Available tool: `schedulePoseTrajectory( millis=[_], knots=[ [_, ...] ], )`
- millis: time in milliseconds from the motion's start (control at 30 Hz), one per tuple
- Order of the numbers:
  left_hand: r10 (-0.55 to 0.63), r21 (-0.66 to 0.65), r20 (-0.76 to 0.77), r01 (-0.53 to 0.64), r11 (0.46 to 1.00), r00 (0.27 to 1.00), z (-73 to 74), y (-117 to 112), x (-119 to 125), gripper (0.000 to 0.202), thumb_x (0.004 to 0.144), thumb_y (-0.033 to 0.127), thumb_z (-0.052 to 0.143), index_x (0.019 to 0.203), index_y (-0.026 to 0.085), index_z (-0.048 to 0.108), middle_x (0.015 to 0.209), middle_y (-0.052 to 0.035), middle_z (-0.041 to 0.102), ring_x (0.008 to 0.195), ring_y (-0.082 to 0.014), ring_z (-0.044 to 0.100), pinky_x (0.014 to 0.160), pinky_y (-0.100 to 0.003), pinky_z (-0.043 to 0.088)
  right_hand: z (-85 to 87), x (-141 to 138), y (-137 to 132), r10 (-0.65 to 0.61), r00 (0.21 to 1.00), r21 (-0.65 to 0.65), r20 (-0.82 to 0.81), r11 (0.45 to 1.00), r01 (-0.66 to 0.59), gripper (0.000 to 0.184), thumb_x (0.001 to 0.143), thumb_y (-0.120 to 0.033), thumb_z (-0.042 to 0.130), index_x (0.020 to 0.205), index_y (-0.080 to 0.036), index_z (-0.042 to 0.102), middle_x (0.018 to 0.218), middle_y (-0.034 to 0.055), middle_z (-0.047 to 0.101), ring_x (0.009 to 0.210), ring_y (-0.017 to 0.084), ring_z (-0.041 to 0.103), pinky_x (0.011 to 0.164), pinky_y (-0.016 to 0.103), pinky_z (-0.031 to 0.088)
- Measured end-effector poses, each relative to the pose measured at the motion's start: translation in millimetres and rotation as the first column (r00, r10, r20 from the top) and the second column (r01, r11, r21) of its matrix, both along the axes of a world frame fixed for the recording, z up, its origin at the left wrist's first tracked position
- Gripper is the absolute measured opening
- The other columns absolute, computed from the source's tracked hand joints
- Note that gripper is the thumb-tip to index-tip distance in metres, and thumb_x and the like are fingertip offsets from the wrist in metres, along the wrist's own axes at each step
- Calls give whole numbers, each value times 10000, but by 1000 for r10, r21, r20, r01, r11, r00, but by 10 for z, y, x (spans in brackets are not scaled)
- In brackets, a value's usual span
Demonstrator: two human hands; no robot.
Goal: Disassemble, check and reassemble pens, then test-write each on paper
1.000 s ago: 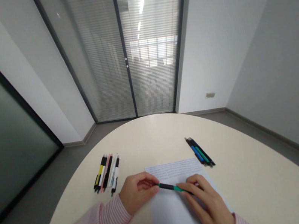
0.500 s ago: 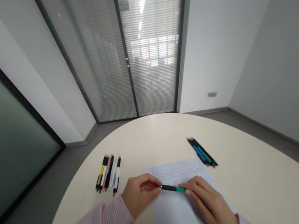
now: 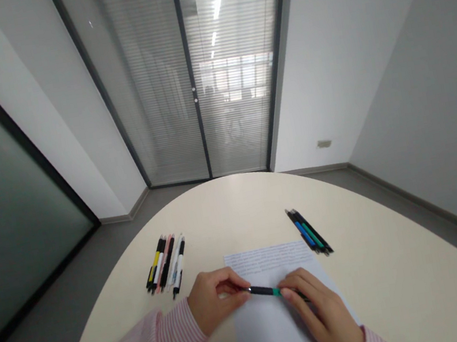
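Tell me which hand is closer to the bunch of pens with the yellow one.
Left. The left hand sits just off the near end of the pens, not touching them. The right hand is much farther away, beyond the sheet of paper.

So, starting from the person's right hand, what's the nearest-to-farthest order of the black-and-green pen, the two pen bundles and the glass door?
1. Slim black-and-green pen: in the right hand.
2. Bundle of dark, blue and green pens: ahead, table's right.
3. Bundle of black, yellow, pink and white pens: table's left.
4. Glass door with blinds: far ahead, beyond the table.
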State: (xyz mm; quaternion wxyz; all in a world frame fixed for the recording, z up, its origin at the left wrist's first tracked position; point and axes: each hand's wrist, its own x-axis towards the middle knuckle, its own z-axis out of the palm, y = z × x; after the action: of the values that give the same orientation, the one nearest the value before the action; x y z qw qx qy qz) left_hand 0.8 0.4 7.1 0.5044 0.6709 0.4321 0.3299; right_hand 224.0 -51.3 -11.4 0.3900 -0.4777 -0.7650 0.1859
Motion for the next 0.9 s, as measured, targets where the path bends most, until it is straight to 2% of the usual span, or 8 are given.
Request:
schedulePoseTrajectory(
  millis=[100,167,333,500,567,700,833,900],
  knots=[
    [14,-16,12,-14,1000,1000,10,4,-1,154,633,210,722,727,92,695,737,-98,730,674,-203,688,649,-272,546,9,-3,-1,-13,1000,17,-15,1000,13,80,887,-272,524,950,-222,514,837,30,579,775,182,580,681,282,502],
    [22,-19,10,-21,1000,1000,14,8,0,151,626,209,728,715,94,689,729,-94,729,677,-204,687,650,-271,544,15,-2,-3,12,1000,10,-20,1000,-12,44,908,-241,479,912,-225,520,831,27,575,775,174,577,681,274,494],
    [29,-15,-9,-30,999,1000,0,18,3,160,622,225,738,704,95,692,713,-91,729,661,-201,679,633,-272,535,14,3,-11,36,999,-1,-25,999,-36,182,952,-226,383,885,-235,552,820,23,586,775,163,583,704,270,487],
    [55,-41,6,-54,998,998,-18,23,3,168,610,229,746,698,91,704,707,-98,732,661,-203,674,627,-272,525,13,14,-14,-8,999,20,-35,1000,8,51,884,-258,527,916,-218,531,811,25,586,747,172,578,654,266,495],
    [52,-50,10,-52,997,999,-12,25,4,169,609,235,746,696,95,711,703,-94,733,664,-203,675,633,-273,526,26,17,-13,7,999,15,-33,1000,-6,73,904,-241,482,867,-219,541,800,28,587,738,171,580,645,264,495],
    [59,-45,18,-58,997,998,20,26,12,167,608,237,741,692,97,709,714,-94,735,679,-205,677,659,-282,529,38,16,-13,18,1000,-11,-18,1000,-18,190,943,-236,390,906,-232,576,839,35,606,795,174,605,717,277,502],
    [61,-60,24,-59,996,998,33,20,20,167,611,250,734,680,104,690,708,-89,734,673,-207,679,648,-288,532,30,7,-21,-50,999,25,-18,998,50,93,876,-281,529,948,-223,541,816,23,601,736,175,597,651,268,510],
    [57,-60,27,-55,997,998,25,16,19,173,610,254,735,682,105,685,712,-90,733,680,-210,678,653,-291,531,34,4,-24,-47,999,17,-10,999,47,52,883,-269,515,896,-222,532,780,15,592,701,167,587,618,260,502]
  ],
)
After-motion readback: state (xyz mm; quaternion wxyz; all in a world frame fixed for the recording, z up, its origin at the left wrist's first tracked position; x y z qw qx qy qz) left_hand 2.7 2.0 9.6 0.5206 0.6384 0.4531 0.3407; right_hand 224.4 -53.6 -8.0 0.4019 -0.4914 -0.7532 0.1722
